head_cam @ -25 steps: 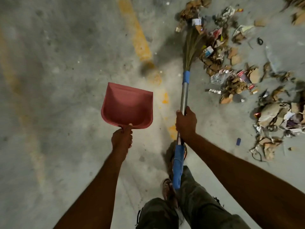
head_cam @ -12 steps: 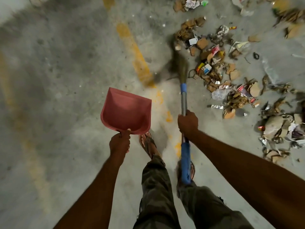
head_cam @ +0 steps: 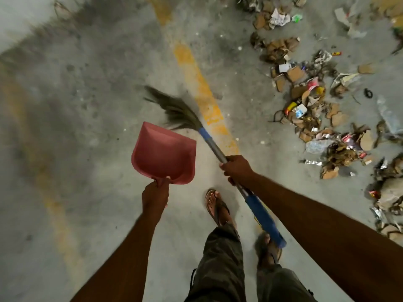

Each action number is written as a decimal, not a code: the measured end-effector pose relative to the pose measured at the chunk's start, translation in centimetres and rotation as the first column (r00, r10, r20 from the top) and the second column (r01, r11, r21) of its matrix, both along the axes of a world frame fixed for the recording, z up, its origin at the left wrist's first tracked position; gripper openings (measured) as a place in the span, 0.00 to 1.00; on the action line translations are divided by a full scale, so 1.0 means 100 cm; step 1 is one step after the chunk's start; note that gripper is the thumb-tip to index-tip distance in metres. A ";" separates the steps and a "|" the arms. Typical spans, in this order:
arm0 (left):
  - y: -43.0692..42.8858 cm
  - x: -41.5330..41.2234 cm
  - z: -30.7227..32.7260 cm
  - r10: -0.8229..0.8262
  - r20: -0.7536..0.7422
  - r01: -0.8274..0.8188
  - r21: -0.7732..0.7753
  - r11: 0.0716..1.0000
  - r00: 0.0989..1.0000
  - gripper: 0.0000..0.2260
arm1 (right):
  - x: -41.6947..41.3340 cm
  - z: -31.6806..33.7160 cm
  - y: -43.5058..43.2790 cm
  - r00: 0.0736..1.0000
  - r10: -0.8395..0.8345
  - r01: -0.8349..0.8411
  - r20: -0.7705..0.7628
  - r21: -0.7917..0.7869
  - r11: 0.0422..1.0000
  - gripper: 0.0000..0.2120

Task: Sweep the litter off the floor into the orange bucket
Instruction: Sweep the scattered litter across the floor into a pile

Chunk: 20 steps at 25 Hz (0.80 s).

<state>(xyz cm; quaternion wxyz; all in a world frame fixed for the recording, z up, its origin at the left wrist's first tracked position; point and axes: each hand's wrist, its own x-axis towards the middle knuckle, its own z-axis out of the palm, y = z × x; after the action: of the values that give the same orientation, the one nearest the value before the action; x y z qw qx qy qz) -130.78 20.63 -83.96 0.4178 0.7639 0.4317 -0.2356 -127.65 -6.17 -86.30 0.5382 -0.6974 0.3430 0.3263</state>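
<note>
My left hand grips the short handle of a red dustpan, held above the concrete floor with its mouth facing away from me. My right hand grips the metal shaft of a broom with blue bands. Its grass bristles point up and left, just beyond the dustpan's far edge. Litter of torn cardboard, wrappers, foil and paper lies scattered over the floor to the right. No orange bucket is in view.
A worn yellow painted line runs diagonally across the grey floor between the broom and the litter. Another faded line runs down the left. My feet in sandals stand below the hands.
The broom head has swung left, away from the litter pile, and now angles toward the dustpan. I have stepped forward and the view has shifted, so more litter shows at top right.
</note>
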 end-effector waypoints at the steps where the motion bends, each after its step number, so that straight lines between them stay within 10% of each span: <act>1: 0.005 0.012 0.000 -0.012 0.004 0.012 -0.006 1.000 1.000 0.20 | 0.018 -0.004 0.000 0.986 -0.152 0.153 -0.066 0.000 0.988 0.07; 8: -0.010 0.095 0.001 -0.069 0.046 0.073 -0.092 0.993 0.997 0.20 | 0.085 0.008 0.025 0.919 -0.345 0.385 0.190 -0.252 0.888 0.20; 15: -0.045 0.205 0.001 -0.188 0.045 0.191 -0.077 0.979 0.981 0.19 | 0.179 0.003 -0.043 0.971 0.217 -0.181 0.105 -0.275 0.944 0.16; 20: -0.082 0.292 0.003 -0.240 0.065 0.245 -0.091 0.965 0.969 0.18 | 0.242 -0.018 -0.090 0.924 -0.382 0.359 -0.025 -0.295 0.886 0.17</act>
<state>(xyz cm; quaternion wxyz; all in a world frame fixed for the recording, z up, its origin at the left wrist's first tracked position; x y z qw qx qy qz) -101.62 12.46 -83.70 0.4345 0.7955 0.3113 -0.2854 -103.43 -15.20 -88.05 0.4699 -0.6751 0.5349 0.1930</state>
